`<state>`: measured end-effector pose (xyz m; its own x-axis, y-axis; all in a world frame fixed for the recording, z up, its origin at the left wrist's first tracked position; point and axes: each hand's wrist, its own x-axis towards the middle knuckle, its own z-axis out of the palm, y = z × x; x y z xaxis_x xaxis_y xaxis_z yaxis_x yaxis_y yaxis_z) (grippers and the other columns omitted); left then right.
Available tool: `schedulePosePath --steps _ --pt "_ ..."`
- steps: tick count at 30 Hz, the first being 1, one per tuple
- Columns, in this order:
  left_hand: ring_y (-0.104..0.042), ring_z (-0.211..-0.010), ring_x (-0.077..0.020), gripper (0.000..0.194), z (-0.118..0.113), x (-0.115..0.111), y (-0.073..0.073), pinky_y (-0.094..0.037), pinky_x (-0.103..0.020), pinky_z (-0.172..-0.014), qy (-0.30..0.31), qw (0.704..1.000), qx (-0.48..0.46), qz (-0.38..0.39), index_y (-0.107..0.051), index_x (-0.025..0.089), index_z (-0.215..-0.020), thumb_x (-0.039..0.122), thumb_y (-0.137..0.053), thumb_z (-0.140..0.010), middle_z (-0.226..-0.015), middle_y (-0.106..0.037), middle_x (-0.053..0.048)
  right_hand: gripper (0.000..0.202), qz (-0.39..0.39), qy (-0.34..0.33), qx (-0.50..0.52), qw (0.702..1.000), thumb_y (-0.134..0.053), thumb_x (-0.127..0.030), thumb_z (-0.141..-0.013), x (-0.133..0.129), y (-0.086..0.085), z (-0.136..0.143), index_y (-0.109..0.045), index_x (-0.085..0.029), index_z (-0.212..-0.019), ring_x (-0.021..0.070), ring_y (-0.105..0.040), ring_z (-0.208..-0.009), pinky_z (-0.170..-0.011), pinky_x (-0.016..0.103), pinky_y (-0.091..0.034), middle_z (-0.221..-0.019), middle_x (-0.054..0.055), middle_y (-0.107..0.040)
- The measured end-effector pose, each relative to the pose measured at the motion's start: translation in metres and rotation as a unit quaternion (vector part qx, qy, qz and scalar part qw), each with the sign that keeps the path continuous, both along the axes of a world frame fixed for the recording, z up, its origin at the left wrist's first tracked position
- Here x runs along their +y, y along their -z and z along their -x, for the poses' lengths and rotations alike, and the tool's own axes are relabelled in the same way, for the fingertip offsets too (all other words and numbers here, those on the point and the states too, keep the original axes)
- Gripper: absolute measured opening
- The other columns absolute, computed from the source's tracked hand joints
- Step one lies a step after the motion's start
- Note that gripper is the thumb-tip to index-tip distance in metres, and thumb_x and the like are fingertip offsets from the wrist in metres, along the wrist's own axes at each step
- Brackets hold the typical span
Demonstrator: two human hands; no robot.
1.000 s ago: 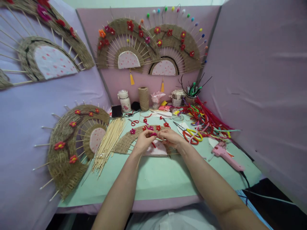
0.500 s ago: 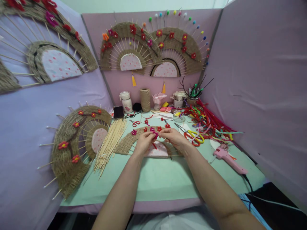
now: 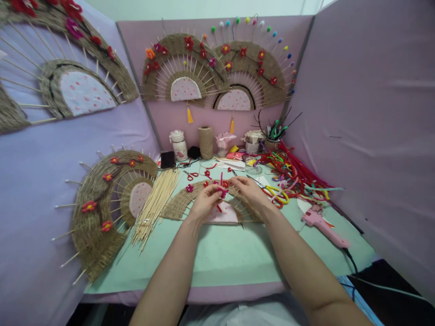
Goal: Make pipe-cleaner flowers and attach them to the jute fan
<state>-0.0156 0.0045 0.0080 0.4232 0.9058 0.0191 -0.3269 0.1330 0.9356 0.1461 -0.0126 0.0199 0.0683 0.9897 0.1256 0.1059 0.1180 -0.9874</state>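
Between the thumb and fingers of my left hand [image 3: 205, 200] is a small magenta pipe-cleaner flower [image 3: 223, 193], with a straight magenta stem [image 3: 222, 178] sticking up from it. My right hand [image 3: 247, 190] is just to the right, apart from the flower, its fingers loosely bent and slightly parted. Below both hands lies a twine-woven fan [image 3: 180, 200] with a spotted pale half-round centre [image 3: 226, 215]. Red and magenta flowers sit along its upper band, partly hidden by my hands. A short red piece [image 3: 219, 208] shows over the centre.
Bamboo sticks [image 3: 154, 203] and another fan [image 3: 81, 235] lie left. On the right are yellow-and-red-handled scissors [image 3: 277, 194], a pile of pipe cleaners [image 3: 288, 167] and a corded pink glue gun [image 3: 326, 227]. A twine spool [image 3: 205, 142] and a white bottle [image 3: 178, 146] stand behind.
My right hand has drawn off the magenta flower, slightly up and right. The flower's stem now stands up in view. My left hand keeps its grip in nearly the same place.
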Motion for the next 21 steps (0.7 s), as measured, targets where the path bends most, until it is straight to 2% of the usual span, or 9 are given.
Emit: schedulePosePath --steps 3,5,9,13,18,21 --pt "-0.05 -0.065 -0.0083 0.024 0.002 -0.006 -0.005 -0.041 -0.021 -0.063 0.085 0.996 -0.001 0.0 -0.061 0.016 -0.073 0.03 -0.074 -0.06 -0.072 -0.056 0.001 0.039 0.036 -0.06 0.039 0.997 -0.059 -0.052 -0.071 0.002 0.005 0.0 -0.067 -0.015 -0.078 0.0102 -0.048 -0.06 -0.054 0.022 -0.035 -0.067 0.001 -0.061" --pt "-0.05 -0.066 -0.0082 0.023 0.002 -0.008 -0.007 -0.041 -0.021 -0.063 0.1 0.995 -0.006 -0.002 -0.06 0.016 -0.074 0.03 -0.074 -0.061 -0.073 -0.056 0.001 0.036 0.049 -0.086 0.07 0.993 -0.065 -0.048 -0.067 0.003 0.008 0.002 -0.067 -0.014 -0.079 0.0098 -0.049 -0.06 -0.054 0.021 -0.035 -0.068 0.001 -0.061" --pt "-0.051 -0.066 -0.0083 0.031 0.002 -0.007 -0.007 -0.042 -0.021 -0.063 0.081 0.997 -0.02 0.002 -0.057 0.02 -0.085 0.026 -0.075 -0.06 -0.077 -0.057 0.001 0.027 0.006 -0.067 0.095 0.993 -0.07 -0.039 -0.065 0.0 0.004 0.004 -0.067 -0.017 -0.079 0.0124 -0.055 -0.067 -0.063 0.024 -0.041 -0.075 0.001 -0.065" --pt "-0.052 -0.065 -0.0078 0.032 0.001 -0.006 -0.008 -0.042 -0.021 -0.062 0.053 0.998 -0.022 0.008 -0.055 0.019 -0.085 0.024 -0.075 -0.06 -0.076 -0.057 0.001 0.023 -0.035 -0.072 0.098 0.992 -0.07 -0.032 -0.064 -0.006 -0.006 0.006 -0.067 -0.018 -0.082 0.0162 -0.059 -0.08 -0.076 0.029 -0.044 -0.085 0.003 -0.067" --pt "-0.054 -0.068 -0.0091 0.028 -0.001 -0.006 -0.009 -0.045 -0.024 -0.068 0.022 1.0 -0.003 0.017 -0.058 0.017 -0.081 0.023 -0.074 -0.058 -0.075 -0.057 0.001 0.025 -0.043 -0.03 0.05 0.997 -0.067 -0.034 -0.066 -0.007 -0.006 0.01 -0.065 -0.018 -0.085 0.0159 -0.059 -0.075 -0.071 0.029 -0.045 -0.08 0.003 -0.066" --pt "-0.054 -0.069 -0.0096 0.024 -0.003 -0.004 -0.005 -0.045 -0.024 -0.068 0.006 1.0 0.011 -0.027 -0.058 0.017 -0.079 0.023 -0.072 -0.061 -0.073 -0.057 0.001 0.027 -0.058 -0.014 0.022 0.998 -0.066 -0.034 -0.067 -0.004 -0.002 0.011 -0.063 -0.018 -0.089 0.0147 -0.057 -0.074 -0.07 0.027 -0.044 -0.08 0.002 -0.064"
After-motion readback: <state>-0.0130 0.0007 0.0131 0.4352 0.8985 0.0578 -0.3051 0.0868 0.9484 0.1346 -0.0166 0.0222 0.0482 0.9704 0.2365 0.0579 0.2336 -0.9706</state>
